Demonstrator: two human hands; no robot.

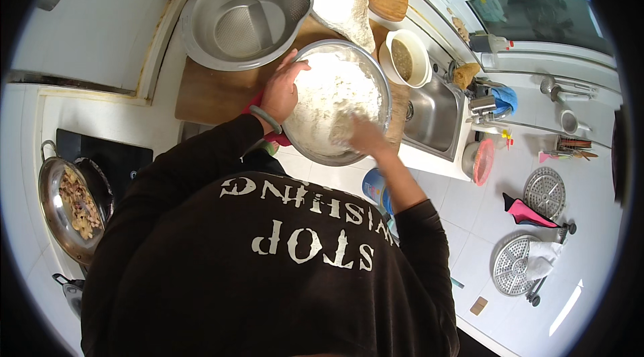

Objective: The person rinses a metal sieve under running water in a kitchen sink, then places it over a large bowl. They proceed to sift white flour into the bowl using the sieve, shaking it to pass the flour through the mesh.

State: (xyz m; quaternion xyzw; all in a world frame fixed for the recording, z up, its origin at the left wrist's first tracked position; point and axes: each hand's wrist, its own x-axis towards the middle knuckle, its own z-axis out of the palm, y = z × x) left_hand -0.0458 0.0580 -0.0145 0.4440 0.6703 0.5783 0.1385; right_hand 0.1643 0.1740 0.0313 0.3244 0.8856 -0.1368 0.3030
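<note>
A round metal bowl (388,100) holds white flour (332,85), loose and crumbly towards its right side. My left hand (280,89) grips the bowl's left rim, the thumb and fingertips reaching over its edge; a bangle circles that wrist. Inside the bowl, at the lower right, my right hand (370,135) is in the flour. Its fingers are blurred and dusted white, so whether they hold anything is unclear. Just right of the bowl stands a cream-coloured pot (424,68) with cloudy liquid in it. Behind lies an open bag of flour (367,35).
A large grey basin (196,50) sits left on a wooden board (201,95), near a ridged brown squash (388,3). To the right is a steel sink (437,115). Food fills a wok (50,206) at the stove, lower left. A blue tin (373,186) stands below the counter.
</note>
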